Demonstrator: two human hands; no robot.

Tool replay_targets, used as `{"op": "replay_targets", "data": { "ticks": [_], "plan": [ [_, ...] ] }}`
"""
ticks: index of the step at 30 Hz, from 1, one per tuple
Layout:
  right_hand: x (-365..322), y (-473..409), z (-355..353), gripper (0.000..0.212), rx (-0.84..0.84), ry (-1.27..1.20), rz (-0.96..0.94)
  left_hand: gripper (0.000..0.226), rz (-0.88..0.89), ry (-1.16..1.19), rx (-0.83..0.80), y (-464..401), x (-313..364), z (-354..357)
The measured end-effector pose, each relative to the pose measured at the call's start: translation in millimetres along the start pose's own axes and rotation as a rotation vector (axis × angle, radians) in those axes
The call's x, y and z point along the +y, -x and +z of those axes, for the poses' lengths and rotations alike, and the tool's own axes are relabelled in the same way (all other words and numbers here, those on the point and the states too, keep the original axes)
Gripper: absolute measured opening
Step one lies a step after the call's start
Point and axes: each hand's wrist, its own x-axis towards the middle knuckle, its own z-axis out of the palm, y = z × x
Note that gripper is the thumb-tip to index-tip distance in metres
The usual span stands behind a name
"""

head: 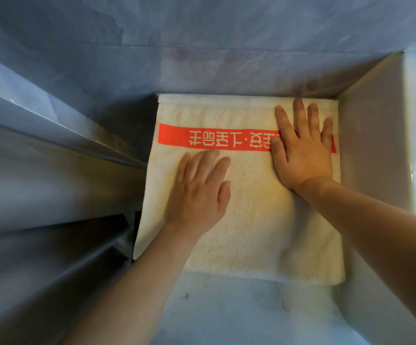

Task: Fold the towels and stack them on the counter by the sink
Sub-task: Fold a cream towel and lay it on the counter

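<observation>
You have both palms down on a folded cream towel (246,207) that lies flat in the centre and right of the frame, on a pale counter (239,314) and tucked against a wall panel at the right edge. Your left hand (199,190) rests flat with fingers straight just below the towel's red band (216,140), and your right hand (301,150) lies across that band toward the upper right, fingers spread and straight; neither grips anything. This looks like the smoothing or pressing step after a fold, so the fold seems close to done. The towel is nearly square here, its slightly longer axis running from the bottom of the frame to the top; the red band crosses it left to right near the far edge, with its lettering upside down to you. Next you will likely need either another fold or to leave it as the base of the stack; whether this is beside the sink cannot be told.
</observation>
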Motion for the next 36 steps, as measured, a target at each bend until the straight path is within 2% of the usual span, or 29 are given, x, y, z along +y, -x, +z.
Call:
{"op": "replay_targets", "data": {
  "ticks": [3, 6, 9, 11, 12, 13, 15, 16, 19, 21, 22, 23, 25, 26, 28, 31, 33, 36],
  "plan": [
    [-1, 0, -2, 0.062, -0.002, -0.01, -0.003, 0.061, 0.032, -0.084, -0.112, 16, -8, -2],
    [-3, 2, -3, 0.061, -0.014, -0.006, -0.001, 0.062, 0.054, -0.077, -0.084, 30, -10, -3],
    [-4, 0, -4, 0.061, -0.012, -0.001, -0.005, 0.048, 0.141, -0.104, 0.029, 24, -6, -7],
    [-3, -2, -3, 0.06, -0.013, 0.001, -0.009, 0.025, 0.173, -0.096, 0.082, 12, -1, -11],
    [-2, -1, -2, 0.06, -0.014, 0.003, -0.007, 0.016, 0.169, -0.094, 0.091, 4, 1, -14],
    [-1, 0, -1, 0.061, -0.013, 0.004, -0.004, 0.016, 0.156, -0.097, 0.071, -5, 4, -19],
    [-1, 3, 0, 0.061, -0.014, -0.006, -0.002, 0.017, 0.111, -0.056, -0.069, -20, 11, -33],
    [-2, 3, 0, 0.062, -0.013, -0.01, -0.004, 0.015, 0.05, 0.015, -0.204, -29, 13, -42],
    [-4, 0, -1, 0.063, -0.016, -0.001, -0.009, 0.012, -0.202, 0.252, -0.759, -59, 2, -71],
    [-4, 1, -1, 0.064, -0.02, 0.001, -0.007, 0.018, -0.278, 0.41, -0.867, -73, -7, -84],
    [-3, 2, -1, 0.064, -0.02, 0.003, -0.008, 0.022, -0.265, 0.409, -0.811, -77, -10, -85],
    [-2, 2, -1, 0.064, -0.02, 0.004, -0.009, 0.022, -0.218, 0.331, -0.658, -80, -10, -82],
    [-1, 2, -2, 0.064, -0.023, 0.009, -0.008, 0.024, -0.095, 0.115, -0.235, -77, -7, -68],
    [0, 2, -2, 0.063, -0.024, 0.011, -0.007, 0.034, -0.042, 0.085, -0.126, -74, -8, -59],
    [-1, 3, -3, 0.063, -0.023, 0.009, -0.006, 0.057, 0.029, 0.017, -0.134, -61, -17, -38],
    [-1, 1, -2, 0.063, -0.02, 0.003, -0.009, 0.077, 0.006, -0.165, -0.159, -51, -42, -15],
    [-2, 0, -3, 0.062, -0.021, 0.002, -0.01, 0.076, -0.029, -0.158, -0.122, -61, -47, -20],
    [-2, 1, -4, 0.062, -0.027, 0.0, -0.008, 0.053, 0.013, -0.087, 0.052, -62, -24, -31]
  ]
}}
